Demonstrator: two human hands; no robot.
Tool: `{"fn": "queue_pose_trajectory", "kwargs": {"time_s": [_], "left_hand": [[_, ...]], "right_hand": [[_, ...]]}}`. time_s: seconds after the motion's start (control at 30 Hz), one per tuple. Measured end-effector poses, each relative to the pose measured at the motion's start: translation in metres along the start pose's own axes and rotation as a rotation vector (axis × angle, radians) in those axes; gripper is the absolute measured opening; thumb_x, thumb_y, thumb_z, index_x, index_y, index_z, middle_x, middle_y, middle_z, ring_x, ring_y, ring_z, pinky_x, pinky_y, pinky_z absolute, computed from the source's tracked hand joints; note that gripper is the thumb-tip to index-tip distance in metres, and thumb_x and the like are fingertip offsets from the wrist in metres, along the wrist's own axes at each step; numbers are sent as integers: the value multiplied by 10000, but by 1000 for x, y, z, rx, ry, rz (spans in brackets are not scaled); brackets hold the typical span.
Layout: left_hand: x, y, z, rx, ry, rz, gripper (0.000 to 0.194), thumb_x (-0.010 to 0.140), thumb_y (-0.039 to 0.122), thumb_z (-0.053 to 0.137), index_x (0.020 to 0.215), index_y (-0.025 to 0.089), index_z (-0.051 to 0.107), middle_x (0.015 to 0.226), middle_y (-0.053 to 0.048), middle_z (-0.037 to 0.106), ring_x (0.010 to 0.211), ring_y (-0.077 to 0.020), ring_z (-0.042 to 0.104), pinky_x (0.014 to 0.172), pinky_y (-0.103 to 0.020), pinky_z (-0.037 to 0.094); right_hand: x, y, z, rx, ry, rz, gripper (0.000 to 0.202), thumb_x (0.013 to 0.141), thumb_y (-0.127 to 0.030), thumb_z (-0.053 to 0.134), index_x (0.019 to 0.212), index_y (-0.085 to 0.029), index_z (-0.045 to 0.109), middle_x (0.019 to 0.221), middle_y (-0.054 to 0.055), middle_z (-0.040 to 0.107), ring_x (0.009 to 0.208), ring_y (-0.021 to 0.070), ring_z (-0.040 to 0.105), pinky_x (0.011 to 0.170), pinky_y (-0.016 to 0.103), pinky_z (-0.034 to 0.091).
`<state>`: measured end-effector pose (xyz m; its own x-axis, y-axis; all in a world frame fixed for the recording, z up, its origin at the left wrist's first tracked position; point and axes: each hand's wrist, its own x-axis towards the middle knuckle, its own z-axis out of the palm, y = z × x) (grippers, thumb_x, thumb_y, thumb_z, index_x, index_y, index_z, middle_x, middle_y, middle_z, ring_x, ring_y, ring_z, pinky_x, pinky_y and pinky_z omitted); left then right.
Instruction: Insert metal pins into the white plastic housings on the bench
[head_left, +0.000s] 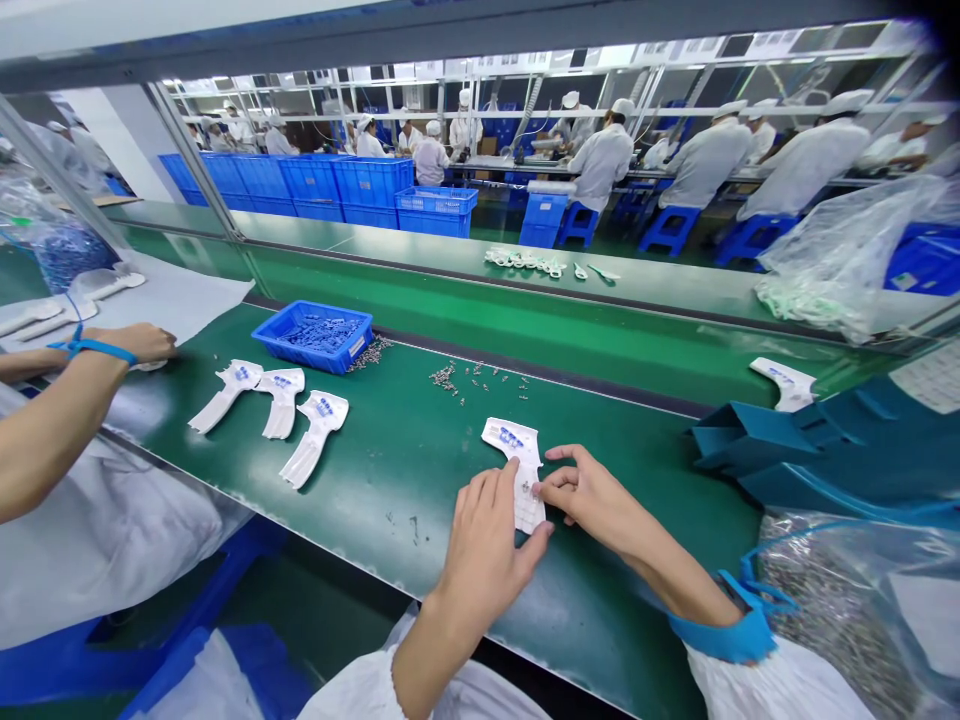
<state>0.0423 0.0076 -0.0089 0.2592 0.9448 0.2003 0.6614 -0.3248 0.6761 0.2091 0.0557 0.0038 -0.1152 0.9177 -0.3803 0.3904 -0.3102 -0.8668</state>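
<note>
A white plastic pistol-shaped housing half (pixel 517 437) lies on the green bench in front of me, its hollow inside facing up, with small blue pieces in its head. My left hand (pixel 486 535) grips its lower handle, fingers along the left side and thumb near the bottom end. My right hand (pixel 592 495) is at the handle's right edge, thumb and index finger closed at a small silvery metal part (pixel 526 488) there. Loose small metal parts (pixel 445 376) are scattered behind the housing. Farther left, three similar housing halves (pixel 319 430) lie side by side.
A blue tray (pixel 311 340) of small blue pieces stands at the back left. A co-worker's hand (pixel 142 343) rests at far left. At right are a teal bin (pixel 825 440), another housing half (pixel 784 383) and a clear bag of metal parts (pixel 840 610). A rear ledge (pixel 360 240) runs across.
</note>
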Motion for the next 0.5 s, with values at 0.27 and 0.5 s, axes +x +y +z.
{"fn": "queue_pose_trajectory", "kwargs": {"time_s": [0.27,0.5], "left_hand": [[0,5,-12,21,-40,-19,632,893,225,546,1472,183,296,1357,-139,535,1240,-299,486,1008,-463,421],[0,5,-28,141,-39,-110,622,906,270,557,1480,206,326,1426,-113,495,1261,-318,445,1021,-455,393]], "right_hand": [[-3,-11,-15,89,4,53,475,842,-370,674,1211,-174,450,813,43,712,623,140,573,518,246,464],[-3,-18,-48,768,24,14,312,986,-376,504,1210,-169,568,1010,102,721,712,132,636,617,233,541]]}}
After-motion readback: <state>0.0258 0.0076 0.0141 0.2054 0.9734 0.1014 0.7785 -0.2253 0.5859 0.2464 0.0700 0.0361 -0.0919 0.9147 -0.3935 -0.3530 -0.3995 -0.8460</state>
